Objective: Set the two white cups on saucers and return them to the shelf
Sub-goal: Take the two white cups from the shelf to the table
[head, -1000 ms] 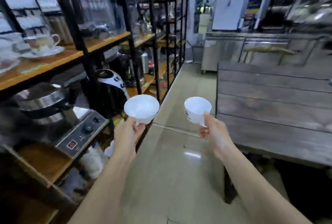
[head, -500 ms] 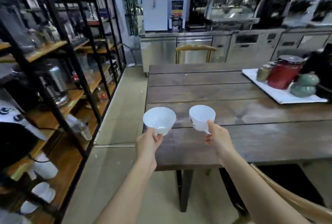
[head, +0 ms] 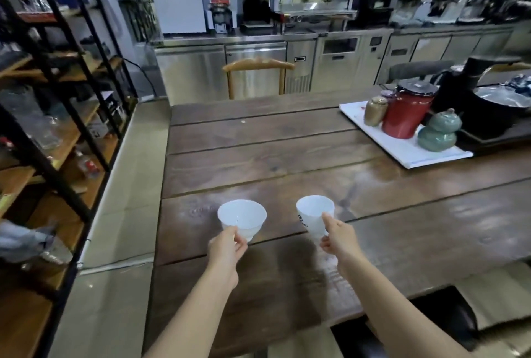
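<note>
I hold two white cups above the near part of a dark wooden table (head: pixel 258 156). My left hand (head: pixel 227 245) grips the base of the wider white cup (head: pixel 242 215), which is upright and empty. My right hand (head: pixel 337 238) grips the narrower white cup (head: pixel 314 212), which bears a small dark logo on its side. The two cups are apart, roughly level with each other. No saucers show in this view. The black-framed shelf with wooden boards (head: pixel 66 133) stands to my left.
A white tray (head: pixel 402 153) at the table's right carries a red pot (head: pixel 406 113), a gold canister (head: pixel 375 110) and a green gourd jar (head: pixel 438 132). A black pan (head: pixel 500 107) sits behind. A wooden chair (head: pixel 257 76) and steel counters stand beyond the table.
My view has swung from the shelf on the left round to the table. Both hands, each still holding its cup, now hang over the tabletop instead of the floor aisle.
</note>
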`<state>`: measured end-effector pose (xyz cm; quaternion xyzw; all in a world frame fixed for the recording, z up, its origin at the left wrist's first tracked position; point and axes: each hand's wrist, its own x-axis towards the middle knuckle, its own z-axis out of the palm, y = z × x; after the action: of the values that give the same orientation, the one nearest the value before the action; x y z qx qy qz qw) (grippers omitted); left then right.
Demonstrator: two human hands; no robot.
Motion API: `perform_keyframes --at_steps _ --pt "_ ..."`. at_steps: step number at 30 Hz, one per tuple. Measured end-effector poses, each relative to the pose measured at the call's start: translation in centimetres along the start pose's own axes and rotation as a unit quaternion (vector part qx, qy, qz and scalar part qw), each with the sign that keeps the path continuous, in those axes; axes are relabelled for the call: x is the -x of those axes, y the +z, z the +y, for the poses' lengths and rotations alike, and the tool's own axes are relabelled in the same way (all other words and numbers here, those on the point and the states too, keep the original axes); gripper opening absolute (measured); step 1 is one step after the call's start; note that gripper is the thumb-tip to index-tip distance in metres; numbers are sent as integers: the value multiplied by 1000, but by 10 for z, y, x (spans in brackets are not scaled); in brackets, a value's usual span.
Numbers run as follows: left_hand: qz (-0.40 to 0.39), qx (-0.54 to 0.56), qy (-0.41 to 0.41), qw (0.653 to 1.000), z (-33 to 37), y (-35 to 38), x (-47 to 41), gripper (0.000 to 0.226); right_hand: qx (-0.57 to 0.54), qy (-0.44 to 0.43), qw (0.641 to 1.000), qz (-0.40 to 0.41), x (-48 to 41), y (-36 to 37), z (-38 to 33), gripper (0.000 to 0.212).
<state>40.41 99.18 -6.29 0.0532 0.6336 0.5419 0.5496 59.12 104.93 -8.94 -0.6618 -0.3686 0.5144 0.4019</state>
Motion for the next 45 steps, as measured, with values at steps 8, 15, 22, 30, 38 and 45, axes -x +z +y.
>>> perform_keyframes --at_steps 8,15,22,30,38,45 --pt "40 -59 -16 997 13 36 -44 28 -32 60 998 9 -67 -3 3 33" --pt "68 -60 -18 996 -10 44 -66 32 6 26 999 -31 -103 0 5 28" --pt "56 -86 3 995 -34 41 -68 42 14 27 998 -53 -105 -2 28 31" --pt "40 -115 -11 992 -34 37 -58 24 99 60 988 -97 -111 -21 25 39" --pt "73 -185 16 980 -22 16 -27 44 278 -129 951 -43 -79 -39 -9 51" --pt "142 -348 190 907 -6 -35 19 56 430 -307 836 -150 16 0 -39 75"
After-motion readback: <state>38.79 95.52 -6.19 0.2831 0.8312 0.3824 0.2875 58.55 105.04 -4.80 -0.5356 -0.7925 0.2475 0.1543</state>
